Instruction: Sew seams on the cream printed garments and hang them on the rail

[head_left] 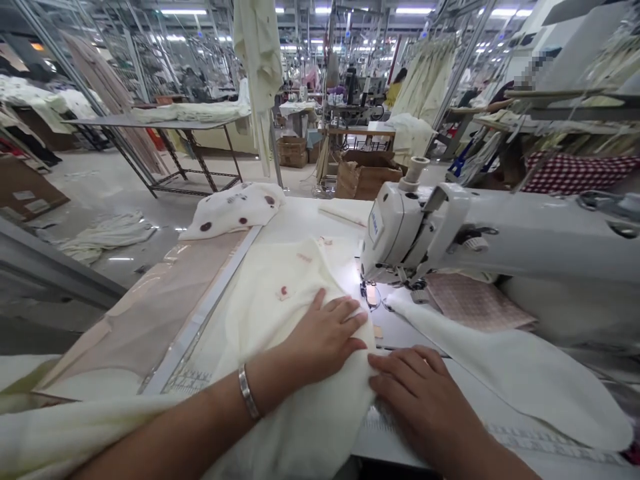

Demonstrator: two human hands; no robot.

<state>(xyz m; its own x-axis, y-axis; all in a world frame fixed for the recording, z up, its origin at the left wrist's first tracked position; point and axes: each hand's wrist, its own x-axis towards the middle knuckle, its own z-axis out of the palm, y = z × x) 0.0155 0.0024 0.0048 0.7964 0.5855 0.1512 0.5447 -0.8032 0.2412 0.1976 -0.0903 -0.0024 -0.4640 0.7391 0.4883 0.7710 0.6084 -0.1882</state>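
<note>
Left hand (325, 337): grip released, palm flat on cream fabric (295, 313)
Right hand (420, 407): grip released, resting on that fabric's edge, near the sewing machine (415, 230)

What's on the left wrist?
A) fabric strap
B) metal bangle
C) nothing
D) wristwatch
B: a metal bangle circles the wrist just behind the left hand, which lies flat on the cream fabric.
</note>
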